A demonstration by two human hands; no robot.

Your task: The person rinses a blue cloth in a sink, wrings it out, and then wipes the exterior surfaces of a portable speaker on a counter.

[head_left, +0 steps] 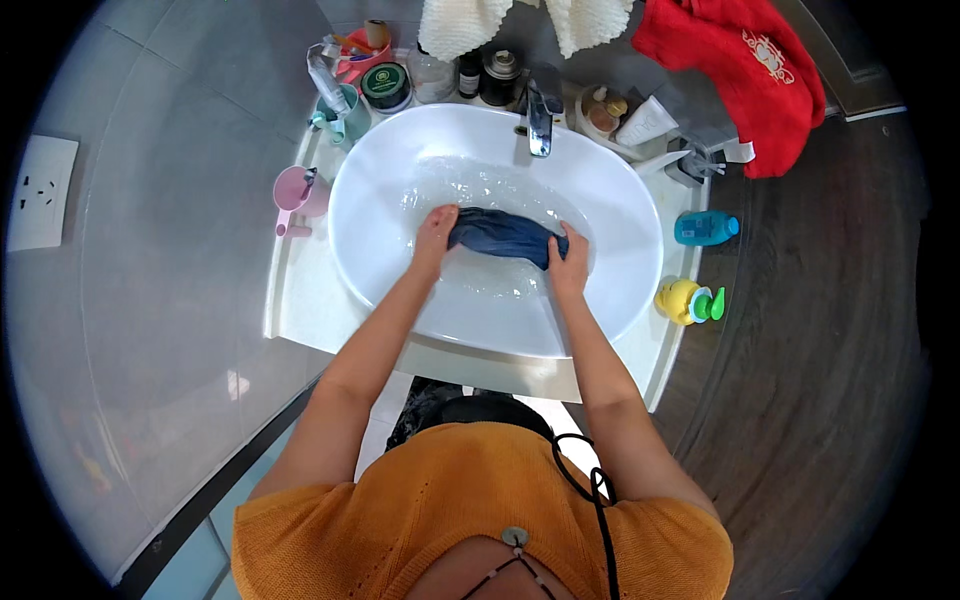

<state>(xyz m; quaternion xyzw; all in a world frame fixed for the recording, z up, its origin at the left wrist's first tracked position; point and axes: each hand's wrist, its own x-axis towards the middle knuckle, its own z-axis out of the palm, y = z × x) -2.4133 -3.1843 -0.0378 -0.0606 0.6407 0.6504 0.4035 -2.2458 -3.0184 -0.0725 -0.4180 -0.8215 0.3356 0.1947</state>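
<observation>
A wet dark blue cloth (503, 235) is stretched sideways between my two hands, over the water in the white oval sink (620, 215). My left hand (435, 238) is closed on its left end. At the right end, my right hand (569, 260) grips it with the thumb on the near side. The cloth is bunched lengthwise into folds; what kind of cloth it is I cannot tell. Clear, rippled water (480, 185) with small bubbles lies in the bowl around and below it.
A chrome faucet (540, 120) stands at the sink's far rim. Jars, a dark-lidded tub (386, 86) and cups line the back. At left sits a pink cup (292, 190); at right are a blue bottle (703, 228) and a yellow pump bottle (682, 300). A red towel (745, 80) hangs far right.
</observation>
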